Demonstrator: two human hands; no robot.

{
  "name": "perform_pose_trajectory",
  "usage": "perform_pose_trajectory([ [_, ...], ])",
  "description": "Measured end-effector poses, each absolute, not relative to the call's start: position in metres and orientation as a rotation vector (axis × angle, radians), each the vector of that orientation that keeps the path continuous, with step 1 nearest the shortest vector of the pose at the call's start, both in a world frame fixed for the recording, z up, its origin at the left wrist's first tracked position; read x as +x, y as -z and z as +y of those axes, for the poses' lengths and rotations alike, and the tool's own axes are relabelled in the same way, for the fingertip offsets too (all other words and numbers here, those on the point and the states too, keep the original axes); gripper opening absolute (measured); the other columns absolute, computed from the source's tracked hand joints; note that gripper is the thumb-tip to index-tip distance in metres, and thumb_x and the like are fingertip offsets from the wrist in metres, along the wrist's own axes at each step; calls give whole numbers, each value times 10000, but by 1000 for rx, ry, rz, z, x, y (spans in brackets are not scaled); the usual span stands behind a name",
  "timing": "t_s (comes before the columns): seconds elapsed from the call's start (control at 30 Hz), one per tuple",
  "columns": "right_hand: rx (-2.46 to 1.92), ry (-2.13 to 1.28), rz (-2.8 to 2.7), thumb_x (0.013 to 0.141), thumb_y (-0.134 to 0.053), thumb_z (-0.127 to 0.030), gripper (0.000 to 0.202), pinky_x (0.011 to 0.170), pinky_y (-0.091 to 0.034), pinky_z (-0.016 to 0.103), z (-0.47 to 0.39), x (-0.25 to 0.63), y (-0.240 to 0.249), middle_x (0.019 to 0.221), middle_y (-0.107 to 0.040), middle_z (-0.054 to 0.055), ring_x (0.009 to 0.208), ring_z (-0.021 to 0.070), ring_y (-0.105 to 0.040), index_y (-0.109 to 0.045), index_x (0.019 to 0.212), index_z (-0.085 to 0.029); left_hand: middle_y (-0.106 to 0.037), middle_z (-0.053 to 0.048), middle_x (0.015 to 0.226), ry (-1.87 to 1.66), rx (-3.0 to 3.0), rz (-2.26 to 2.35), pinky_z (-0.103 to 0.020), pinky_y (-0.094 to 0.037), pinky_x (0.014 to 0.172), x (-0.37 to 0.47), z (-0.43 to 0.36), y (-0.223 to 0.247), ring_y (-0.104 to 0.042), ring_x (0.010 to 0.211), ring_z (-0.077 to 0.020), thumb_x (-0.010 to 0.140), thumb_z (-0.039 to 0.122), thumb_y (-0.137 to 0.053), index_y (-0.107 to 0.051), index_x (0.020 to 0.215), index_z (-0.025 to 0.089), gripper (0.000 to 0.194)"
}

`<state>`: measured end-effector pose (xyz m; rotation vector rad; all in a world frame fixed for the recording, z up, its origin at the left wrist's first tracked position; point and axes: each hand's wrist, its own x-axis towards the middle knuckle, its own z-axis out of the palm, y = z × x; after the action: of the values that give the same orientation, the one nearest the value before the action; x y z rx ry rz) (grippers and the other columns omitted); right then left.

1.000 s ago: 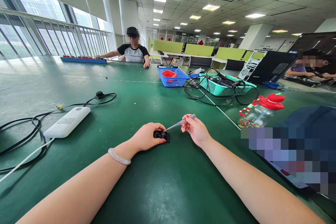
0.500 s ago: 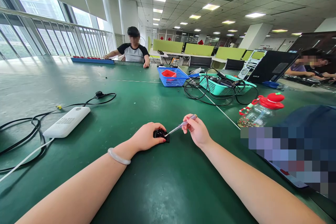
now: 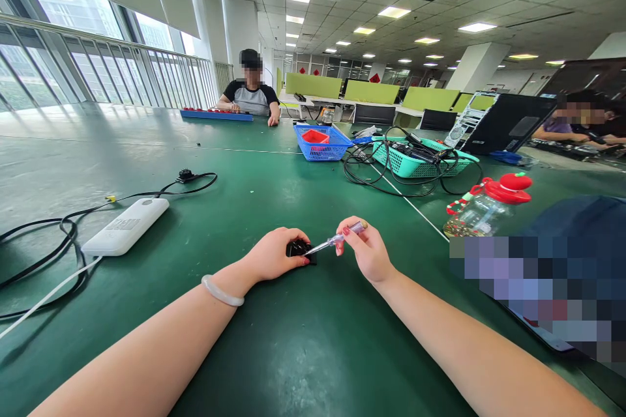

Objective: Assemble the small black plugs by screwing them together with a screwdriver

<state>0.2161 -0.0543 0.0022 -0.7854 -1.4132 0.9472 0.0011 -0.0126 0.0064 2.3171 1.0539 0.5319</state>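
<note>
On the green tabletop (image 3: 274, 339), my left hand (image 3: 276, 253) is closed around a small black part (image 3: 299, 249), thumb in front and fingers behind. Its exact kind is too small to make out, and my fingers cover some of it. My right hand (image 3: 368, 249) pinches a screwdriver (image 3: 349, 229) by its clear purplish handle. The thin metal shaft slants down to the left, and its tip meets the black part near my left thumb.
A white power bank (image 3: 126, 227) with cables lies left. Farther back are a blue basket (image 3: 323, 153), a green basket (image 3: 411, 168) with tangled cables and a tilted black computer case (image 3: 508, 122). A red-lidded bottle (image 3: 489, 205) stands right. Another person (image 3: 252, 99) sits opposite by a blue tray (image 3: 215, 115).
The screwdriver's handle and my right fingers have shifted slightly, while its tip stays at the black part. My left hand is still. Across the table, the blue tray has slid right.
</note>
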Motion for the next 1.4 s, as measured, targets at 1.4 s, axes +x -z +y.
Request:
perform_pose_trajectory([
  [1.4,-1163,-385,-1800,911,-468,-314,147,575,-406,262,-65,215,-8,691,-581,-3,588,143,-534,-541,814,-232,-689,-25,1155,-505,2342,991,-414,-416,1005,2,-11,-4,-574,1094,-254,731,281,-697,-492,1321,283,625],
])
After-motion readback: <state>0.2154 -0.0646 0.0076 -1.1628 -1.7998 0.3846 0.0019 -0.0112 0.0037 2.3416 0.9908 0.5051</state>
